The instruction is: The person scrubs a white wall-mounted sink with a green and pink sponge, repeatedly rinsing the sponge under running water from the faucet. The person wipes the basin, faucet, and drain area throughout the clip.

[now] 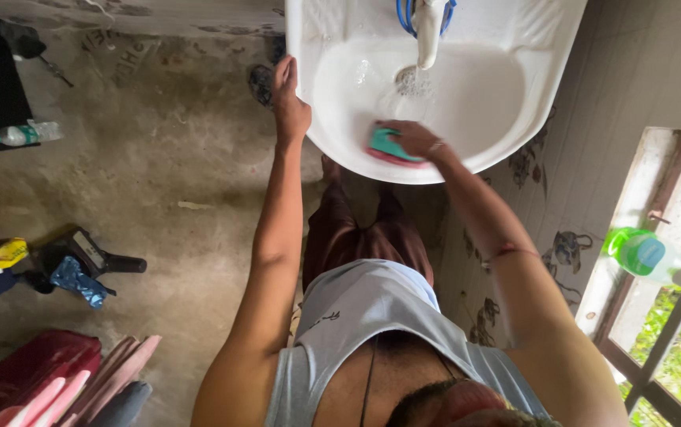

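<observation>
The teal and pink rectangular scrubbing sponge is pressed against the near inner wall of the white ceramic wash basin by the right hand, whose fingers are laid over it from above. It is gripped flat rather than squeezed into a fist. The left hand is clenched on the left rim of the basin, as a support.

A slip could happen here. The basin wall looks wet and curved, and water seems to run from the white tap — so the sponge may slide out from under the fingers and fall toward the drain. If too much weight is put on the rim, the basin could also be strained, and water may be splashed onto the grey concrete floor.

The sponge itself is seen only partly: a teal upper layer, a pink lower edge, thin and soft, half hidden by the hand.
</observation>
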